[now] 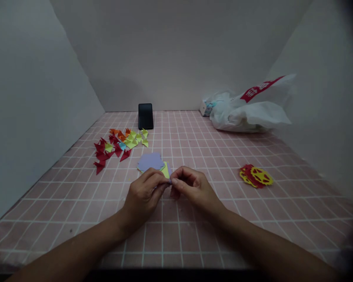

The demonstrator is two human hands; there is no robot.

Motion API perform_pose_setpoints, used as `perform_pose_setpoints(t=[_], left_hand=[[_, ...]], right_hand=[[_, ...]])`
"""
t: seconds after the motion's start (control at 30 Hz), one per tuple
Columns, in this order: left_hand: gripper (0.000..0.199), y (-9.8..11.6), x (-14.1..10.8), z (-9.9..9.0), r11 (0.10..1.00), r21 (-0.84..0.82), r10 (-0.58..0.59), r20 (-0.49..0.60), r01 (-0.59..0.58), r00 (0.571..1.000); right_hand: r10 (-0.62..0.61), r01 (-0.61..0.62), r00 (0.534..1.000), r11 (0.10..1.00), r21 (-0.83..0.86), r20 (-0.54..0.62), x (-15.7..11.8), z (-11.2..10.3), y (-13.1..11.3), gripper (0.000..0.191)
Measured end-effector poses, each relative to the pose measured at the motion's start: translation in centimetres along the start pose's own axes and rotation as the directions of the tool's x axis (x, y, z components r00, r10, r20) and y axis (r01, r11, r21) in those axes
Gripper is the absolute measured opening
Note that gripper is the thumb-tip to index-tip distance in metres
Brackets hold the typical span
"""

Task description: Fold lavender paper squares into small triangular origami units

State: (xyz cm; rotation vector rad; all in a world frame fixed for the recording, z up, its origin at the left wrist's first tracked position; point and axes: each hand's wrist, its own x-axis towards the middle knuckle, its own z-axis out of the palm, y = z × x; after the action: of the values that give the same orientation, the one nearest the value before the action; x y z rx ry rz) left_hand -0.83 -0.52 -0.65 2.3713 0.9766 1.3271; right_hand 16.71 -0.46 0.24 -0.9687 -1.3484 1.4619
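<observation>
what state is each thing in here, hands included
left hand, pinching a small paper piece
right hand, pinching the same piece
small paper piece, mostly hidden
purple paper, flat, on top of yellow paper
folded paper shapes, creased and pointed, loosely grouped
phone, propped upright, screen dark
red and yellow cut-outs, overlapping
plastic bag, crumpled
pink checked cloth, spread out

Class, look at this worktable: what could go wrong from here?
The small purple piece held at the fingertips of the left hand and right hand might slip or crease badly, being so tiny.
The purple sheets lie just beyond the left hand, so a knuckle could nudge them.
The upright black phone might topple if bumped.
</observation>
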Motion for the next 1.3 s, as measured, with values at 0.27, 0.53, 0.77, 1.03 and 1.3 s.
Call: perform_pose_setpoints(t=[0.27,0.53,0.77,1.03,1.3], left_hand=[[0.014,0.0,0.0,0.0,1.0,0.003,-0.015,-0.01,0.015,1.0],[0.016,0.1,-0.1,0.1,0.976,-0.125,-0.184,-0.025,0.18,0.983],[0.014,0.4,-0.3,0.2,0.934,-0.218,-0.298,-0.039,0.283,0.954],[0.011,0.6,-0.1,0.3,0.895,-0.317,-0.343,-0.037,0.314,0.939],[0.008,0.9,0.1,0.2,0.867,-0.347,-0.383,-0.006,0.357,0.924]], right_hand=[[0.014,-0.014,1.0,1.0,-0.005,-0.003,0.0,0.1,-0.2,0.012],[0.102,-0.104,0.995,0.979,0.174,0.022,0.1,0.1,0.4,0.017],[0.17,-0.17,0.985,0.951,0.257,0.024,0.1,0.3,0.7,0.018],[0.12,-0.124,0.992,0.972,0.201,0.03,0.1,0.4,0.8,0.017],[0.045,-0.048,0.999,0.99,0.132,0.023,0.0,0.4,1.0,0.017]])
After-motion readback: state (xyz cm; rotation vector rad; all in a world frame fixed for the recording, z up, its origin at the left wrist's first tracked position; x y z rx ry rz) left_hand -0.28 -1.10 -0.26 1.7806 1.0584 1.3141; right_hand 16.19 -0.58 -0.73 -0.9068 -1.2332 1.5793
